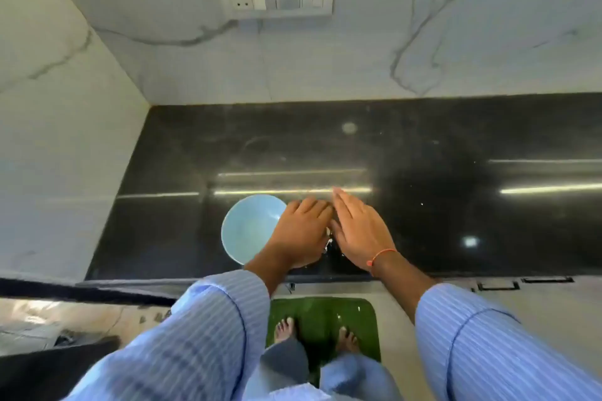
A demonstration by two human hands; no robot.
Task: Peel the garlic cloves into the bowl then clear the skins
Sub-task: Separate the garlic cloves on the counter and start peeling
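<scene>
A light blue bowl (249, 228) is set on the black table (423, 205), near its front edge, and its right side is overlapped by the left hand (301, 234). The left hand is cupped palm down on the table with fingers loosely curled; whether anything is gripped beneath it cannot be told. The right hand (360, 232) is held just beside it, fingers straight and together, edge toward the table. Small white garlic skins (328, 239) are seen between the two hands. The bowl's contents cannot be made out.
</scene>
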